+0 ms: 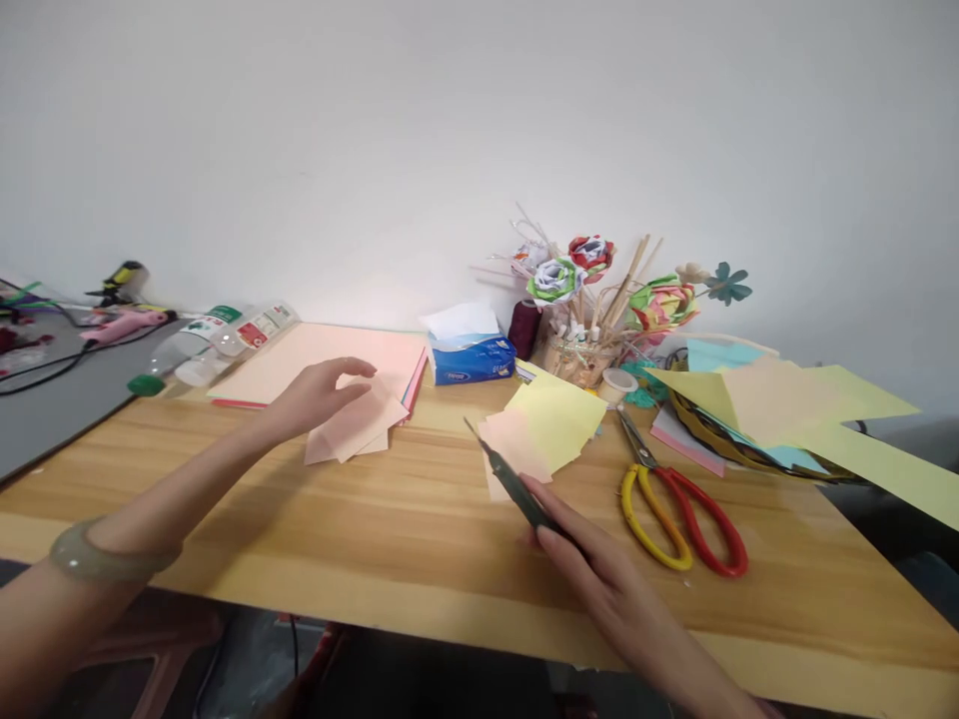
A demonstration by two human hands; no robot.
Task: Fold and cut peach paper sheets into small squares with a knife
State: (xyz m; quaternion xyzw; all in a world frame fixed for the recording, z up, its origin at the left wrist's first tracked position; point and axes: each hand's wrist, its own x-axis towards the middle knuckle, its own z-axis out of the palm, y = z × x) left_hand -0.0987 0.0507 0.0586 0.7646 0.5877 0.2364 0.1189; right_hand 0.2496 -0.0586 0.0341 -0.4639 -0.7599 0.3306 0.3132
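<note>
My left hand (322,394) hovers at the small pink paper squares (364,424), its thumb and fingers apart with nothing seen between them. These squares overlap the front corner of a stack of large sheets (330,352). In my right hand (580,549) is a dark green tool with a thin pointed tip (516,489), aimed up and to the left. Just beyond its tip lie more pink squares (516,444) and yellow paper (561,414). Right of them, scissors (663,494) with one yellow and one red handle rest on the table.
Plastic bottles (199,335) lie at the left, near a pink glue gun (127,325). At the back stand a blue tissue pack (472,359), dark thread (525,330) and a jar (580,359) of sticks and paper flowers. Coloured paper (786,399) is piled at the right.
</note>
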